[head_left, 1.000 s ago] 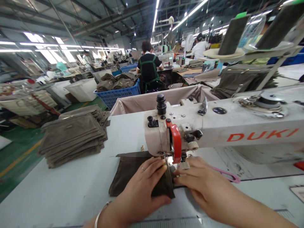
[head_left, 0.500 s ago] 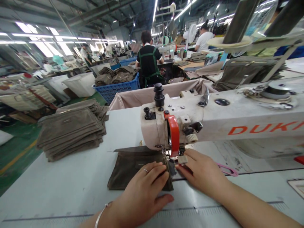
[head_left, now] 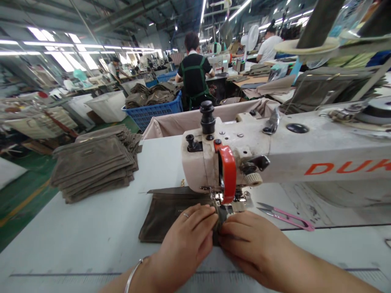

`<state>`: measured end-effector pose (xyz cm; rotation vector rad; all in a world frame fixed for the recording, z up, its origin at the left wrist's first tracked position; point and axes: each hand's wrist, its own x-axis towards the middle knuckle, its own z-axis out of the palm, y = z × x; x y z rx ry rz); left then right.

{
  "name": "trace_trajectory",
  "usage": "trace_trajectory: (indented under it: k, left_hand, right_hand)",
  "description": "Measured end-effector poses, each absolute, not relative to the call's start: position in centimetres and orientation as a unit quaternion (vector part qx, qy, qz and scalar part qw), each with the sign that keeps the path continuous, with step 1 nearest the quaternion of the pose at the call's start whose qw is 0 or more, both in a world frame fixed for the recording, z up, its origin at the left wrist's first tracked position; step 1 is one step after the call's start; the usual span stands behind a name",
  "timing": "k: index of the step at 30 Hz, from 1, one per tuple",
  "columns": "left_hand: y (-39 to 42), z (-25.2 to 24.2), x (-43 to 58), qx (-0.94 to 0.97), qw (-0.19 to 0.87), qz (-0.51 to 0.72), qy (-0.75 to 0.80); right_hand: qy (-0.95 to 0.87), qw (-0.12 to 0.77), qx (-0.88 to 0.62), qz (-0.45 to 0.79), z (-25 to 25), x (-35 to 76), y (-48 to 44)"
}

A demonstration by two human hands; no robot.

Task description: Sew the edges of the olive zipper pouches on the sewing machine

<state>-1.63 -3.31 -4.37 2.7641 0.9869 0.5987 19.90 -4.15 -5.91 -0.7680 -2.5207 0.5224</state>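
A dark brown fabric pouch (head_left: pixel 165 215) with a small label lies flat under the head of the sewing machine (head_left: pixel 198 167). Its right edge meets the presser foot area. My left hand (head_left: pixel 192 236), wearing a ring and bracelet, rests over the pouch's right part with fingers together, gripping near the edge. Close beside it, my right hand (head_left: pixel 250 240) is closed, its fingertips pinching the pouch's right edge strip just in front of the needle area. The thumb of my left hand is mostly hidden.
Pink thread snips (head_left: pixel 290 219) lie right of my right hand. A stack of similar brown pouches (head_left: pixel 91 162) sits on the table's left. Behind the machine stands a pink cloth-lined bin (head_left: pixel 171 124); beyond are a blue crate (head_left: pixel 152 114) and a seated person (head_left: pixel 194 73).
My right hand has moved from beside the presser foot toward me, onto the pouch's edge, uncovering the snips. My left thumb has drawn in. The view has shifted slightly.
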Motion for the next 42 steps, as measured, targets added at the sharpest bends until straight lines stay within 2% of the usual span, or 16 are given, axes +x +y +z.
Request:
trace_trajectory:
  k: [7,27,34,42]
  left_hand:
    - [-3.0,-5.3,-1.6,0.937,0.017,0.161,0.309]
    - [-1.8,-5.1,-1.8,0.933,0.057,0.166,0.315]
    - [-1.5,-4.3,-1.7,0.946,0.010,0.174,0.275]
    - [-1.5,-4.4,-1.7,0.942,0.023,0.177,0.286]
  right_hand:
    - [-0.911,0.241,-0.283,0.181,-6.2,19.5,-4.2]
    - [-0.906,0.261,-0.295,0.155,-6.2,19.0,-3.8]
    - [-0.899,0.278,-0.294,0.165,-6.1,18.8,-3.8]
    - [-0.891,0.287,-0.300,0.185,-5.5,19.1,-4.0]
